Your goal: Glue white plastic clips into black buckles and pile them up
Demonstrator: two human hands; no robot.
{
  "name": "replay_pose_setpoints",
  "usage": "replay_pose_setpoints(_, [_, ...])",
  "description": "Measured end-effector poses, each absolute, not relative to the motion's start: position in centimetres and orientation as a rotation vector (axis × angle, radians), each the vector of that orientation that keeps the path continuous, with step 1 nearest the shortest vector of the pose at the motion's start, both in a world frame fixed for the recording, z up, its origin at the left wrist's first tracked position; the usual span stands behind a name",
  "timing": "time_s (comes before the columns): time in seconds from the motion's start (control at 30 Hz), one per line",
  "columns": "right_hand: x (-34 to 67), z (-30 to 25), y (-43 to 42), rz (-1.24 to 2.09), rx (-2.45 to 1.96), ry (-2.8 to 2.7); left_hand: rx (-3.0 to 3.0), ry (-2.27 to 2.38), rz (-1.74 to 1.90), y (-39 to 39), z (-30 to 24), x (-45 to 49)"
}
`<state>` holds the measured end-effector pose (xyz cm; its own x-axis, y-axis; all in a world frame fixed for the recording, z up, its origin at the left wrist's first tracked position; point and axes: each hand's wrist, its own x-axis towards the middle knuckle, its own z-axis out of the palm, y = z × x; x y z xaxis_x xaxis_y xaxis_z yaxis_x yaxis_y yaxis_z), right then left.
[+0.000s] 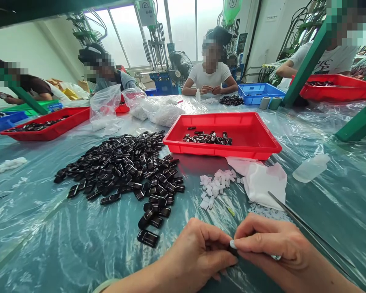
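Your left hand and right hand meet low in front of you, both curled closed in a tight pinch, with a small dark piece held between them. Your fingertips hide most of it, so its exact shape cannot be made out. What you have in hand is close finger work on this single piece. Long, slim steel tweezers lie just beside your right hand, and neither hand holds them. Past your fingertips, small white foam cubes lie scattered on the clear teal-tinted plastic sheet, next to a crumpled white cloth and a translucent plastic squeeze bottle lying on its side. To the left spreads a large heap of glossy black rectangular pieces, with one flat black piece lying apart from it, nearest your left hand. Ahead, a shallow red plastic tray holds a smaller batch of black pieces. Farther off, a person in a white T-shirt sits across the table, working with both hands beside a blue plastic crate.
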<state>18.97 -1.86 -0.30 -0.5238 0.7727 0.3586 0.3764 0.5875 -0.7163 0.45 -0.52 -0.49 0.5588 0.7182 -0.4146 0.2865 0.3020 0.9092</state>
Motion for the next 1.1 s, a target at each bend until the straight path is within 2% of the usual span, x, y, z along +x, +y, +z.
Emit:
replay_pose_setpoints(0.6, [18.8,-0.7,-2.1,1.069,-1.125,-2.091,1.203,0.968,0.418,-0.5,-1.1,0.2])
replay_pose_setpoints(0.97, [19.2,0.3,-1.8,0.954,-0.997,-2.148,1.123,0.984,0.406,-0.1,-0.6,0.6])
replay_pose_setpoints(1.1, [20.8,0.7,-1.4,0.732,-1.178,-2.19,1.05,1.016,0.434,0.2,-0.2,0.7])
